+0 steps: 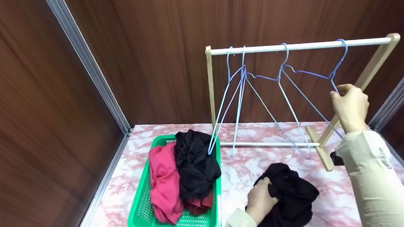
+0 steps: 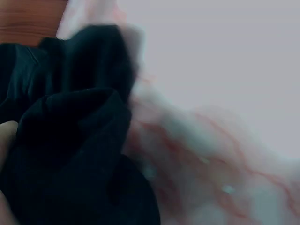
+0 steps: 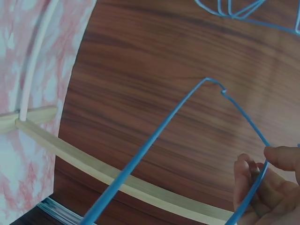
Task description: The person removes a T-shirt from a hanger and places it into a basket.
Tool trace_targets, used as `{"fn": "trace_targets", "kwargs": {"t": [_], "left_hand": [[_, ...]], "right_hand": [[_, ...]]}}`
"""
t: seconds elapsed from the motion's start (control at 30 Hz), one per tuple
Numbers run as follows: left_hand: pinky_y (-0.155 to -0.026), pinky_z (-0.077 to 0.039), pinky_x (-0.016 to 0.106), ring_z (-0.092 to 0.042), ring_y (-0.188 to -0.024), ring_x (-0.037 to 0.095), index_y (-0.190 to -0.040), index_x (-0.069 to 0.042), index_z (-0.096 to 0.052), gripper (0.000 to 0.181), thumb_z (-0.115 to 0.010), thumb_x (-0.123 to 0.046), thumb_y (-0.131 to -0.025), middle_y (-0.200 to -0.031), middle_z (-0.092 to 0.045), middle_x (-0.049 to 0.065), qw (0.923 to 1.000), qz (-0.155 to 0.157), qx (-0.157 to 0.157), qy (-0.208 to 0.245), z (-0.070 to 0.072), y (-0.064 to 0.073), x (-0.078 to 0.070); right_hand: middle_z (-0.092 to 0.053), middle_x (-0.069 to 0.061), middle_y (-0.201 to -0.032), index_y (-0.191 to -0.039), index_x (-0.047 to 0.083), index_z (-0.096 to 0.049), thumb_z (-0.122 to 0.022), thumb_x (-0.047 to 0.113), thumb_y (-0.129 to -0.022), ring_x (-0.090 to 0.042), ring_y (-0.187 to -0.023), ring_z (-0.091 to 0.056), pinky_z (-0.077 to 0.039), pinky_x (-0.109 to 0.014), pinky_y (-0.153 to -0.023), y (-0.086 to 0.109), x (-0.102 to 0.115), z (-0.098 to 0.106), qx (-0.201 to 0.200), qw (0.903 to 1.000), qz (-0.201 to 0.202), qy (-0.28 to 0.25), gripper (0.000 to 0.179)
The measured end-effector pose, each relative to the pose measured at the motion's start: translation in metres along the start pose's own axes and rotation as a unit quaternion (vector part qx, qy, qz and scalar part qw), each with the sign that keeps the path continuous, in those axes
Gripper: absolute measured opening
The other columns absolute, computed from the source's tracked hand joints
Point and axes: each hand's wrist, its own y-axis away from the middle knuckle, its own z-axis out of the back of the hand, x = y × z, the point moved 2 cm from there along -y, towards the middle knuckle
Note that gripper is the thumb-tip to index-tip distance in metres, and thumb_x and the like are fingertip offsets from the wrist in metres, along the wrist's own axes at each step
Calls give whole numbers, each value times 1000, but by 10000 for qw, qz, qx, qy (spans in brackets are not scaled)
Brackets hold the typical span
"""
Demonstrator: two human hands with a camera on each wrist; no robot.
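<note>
My right hand pinches the shoulder of the rightmost blue wire hanger, whose hook still sits over the rail. In the right wrist view, thumb and fingers close round the blue wire. My left hand grips a bunched black garment lying on the marbled tabletop, right of the basket. Dark folds of that cloth fill the left side of the left wrist view, with a bit of fingers at the edge.
More blue hangers hang along the white rail of a wooden-ended rack. A green basket at left holds a pink garment, a black one and a dark red one. Wood-grain panels enclose the table.
</note>
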Motion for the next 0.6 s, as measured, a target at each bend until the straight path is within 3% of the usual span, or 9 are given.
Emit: {"fn": "trace_targets", "kwargs": {"t": [0.27,0.4,0.6], "left_hand": [[-61,-47,26,-64,-73,15,-83,-18,-54,35,-81,-20,-60,-84,-64,-5,9938,280,-437,988,38,-4,-8],[-62,-47,27,-64,-74,17,-84,-17,-56,33,-80,-19,-61,-83,-67,-2,9867,464,-491,1477,59,-10,-5],[-65,-49,28,-66,-77,20,-88,-17,-59,30,-78,-24,-66,-83,-69,0,9806,606,-350,1832,88,-13,5]], "right_hand": [[-58,-29,-126,-130,-4,-53,-40,48,-95,-46,-118,-51,-37,-54,-96,2,-11,7,295,9993,182,-129,64],[-55,-29,-130,-133,-3,-51,-34,56,-95,-44,-120,-50,-36,-53,-100,0,-18,17,377,9989,113,-245,73],[-53,-31,-130,-132,-5,-51,-31,52,-97,-44,-121,-48,-35,-51,-100,-2,-35,33,367,9991,100,-185,70]]}}
